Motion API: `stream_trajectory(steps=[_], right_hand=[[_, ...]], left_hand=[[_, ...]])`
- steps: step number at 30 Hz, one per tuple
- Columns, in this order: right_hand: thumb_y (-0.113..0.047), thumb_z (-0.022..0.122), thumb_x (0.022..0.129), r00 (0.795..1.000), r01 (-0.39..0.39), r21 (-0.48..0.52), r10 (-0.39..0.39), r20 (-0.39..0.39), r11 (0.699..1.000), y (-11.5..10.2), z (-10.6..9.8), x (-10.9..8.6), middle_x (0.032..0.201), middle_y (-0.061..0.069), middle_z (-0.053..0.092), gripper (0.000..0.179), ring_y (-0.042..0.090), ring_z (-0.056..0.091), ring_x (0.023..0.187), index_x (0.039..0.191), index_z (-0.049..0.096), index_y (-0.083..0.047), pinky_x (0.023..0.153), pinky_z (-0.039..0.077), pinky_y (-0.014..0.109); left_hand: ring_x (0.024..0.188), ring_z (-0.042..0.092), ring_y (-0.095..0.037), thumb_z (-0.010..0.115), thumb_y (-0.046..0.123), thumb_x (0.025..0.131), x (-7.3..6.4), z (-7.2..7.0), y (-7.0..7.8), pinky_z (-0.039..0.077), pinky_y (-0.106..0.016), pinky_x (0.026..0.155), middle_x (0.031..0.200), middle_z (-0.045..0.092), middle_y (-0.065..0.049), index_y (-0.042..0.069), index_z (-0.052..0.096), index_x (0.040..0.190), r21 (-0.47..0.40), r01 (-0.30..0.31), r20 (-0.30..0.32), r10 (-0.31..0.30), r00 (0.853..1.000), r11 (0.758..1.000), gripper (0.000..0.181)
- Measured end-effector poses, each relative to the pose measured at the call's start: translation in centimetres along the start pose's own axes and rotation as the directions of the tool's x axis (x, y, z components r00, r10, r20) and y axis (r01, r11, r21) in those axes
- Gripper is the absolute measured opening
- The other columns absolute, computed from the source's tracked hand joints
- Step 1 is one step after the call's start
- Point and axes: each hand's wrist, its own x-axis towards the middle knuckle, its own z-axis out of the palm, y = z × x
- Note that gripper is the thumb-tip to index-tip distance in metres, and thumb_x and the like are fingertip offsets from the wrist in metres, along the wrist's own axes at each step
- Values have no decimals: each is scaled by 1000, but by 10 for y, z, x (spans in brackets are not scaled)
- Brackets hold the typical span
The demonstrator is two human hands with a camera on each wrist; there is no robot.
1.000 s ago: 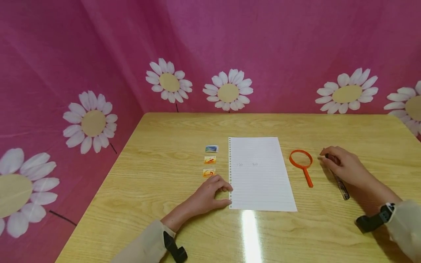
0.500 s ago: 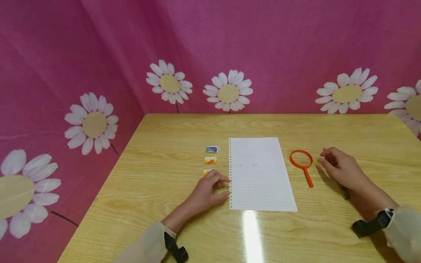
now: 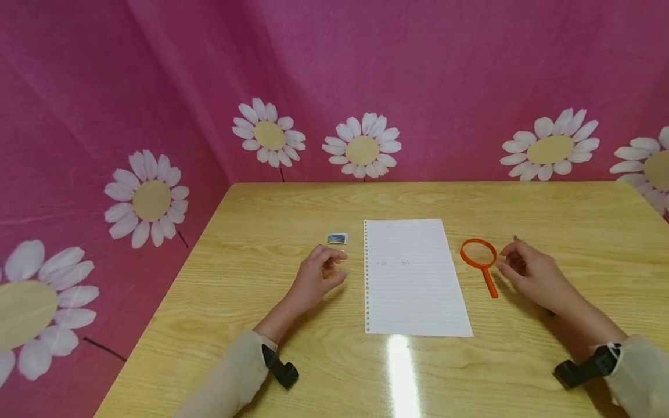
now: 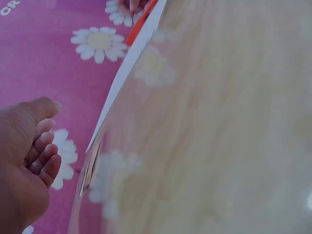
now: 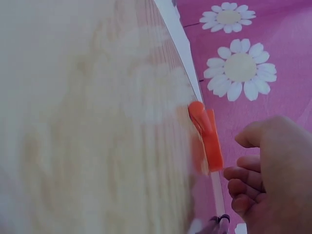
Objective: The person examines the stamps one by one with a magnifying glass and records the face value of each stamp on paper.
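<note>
An orange magnifying glass [image 3: 485, 270] lies on the worktop [image 3: 334, 377] between the lined paper [image 3: 415, 296] and the right hand [image 3: 538, 276].
The right hand is released, its fingers loosely bent, just beside the magnifying glass. The left hand [image 3: 313, 276] also holds nothing, its fingers curved, at the other side of the lined paper; a small blue picture card [image 3: 337, 238] lies just beyond it. Behind the worktop hangs a pink flowered cloth [image 3: 444, 69].
</note>
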Motion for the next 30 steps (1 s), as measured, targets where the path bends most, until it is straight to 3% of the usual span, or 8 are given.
stream_trajectory(steps=[16, 30], right_hand=[[-2, 76, 80, 997, -31, 20, 29, 65, 999, -19, 1, -12, 72, -5, 54, 26, -6, 39, 64, 98, 57, -5, 54, 36, 17], [-2, 80, 76, 995, -49, 35, 46, 91, 998, -27, 4, -23, 74, -5, 51, 33, -4, 39, 65, 97, 55, -6, 54, 35, 19]], left_hand=[[84, 49, -19, 71, 12, 89, 32, -21, -27, 43, -26, 76, 98, 56, -12, 3, 67, 111, 26, 121, -63, -119, 991, 992, 24], [81, 49, -19, 69, 12, 91, 59, -22, -43, 40, -27, 73, 96, 56, -13, 2, 67, 109, 95, 175, -7, -176, 984, 980, 21]])
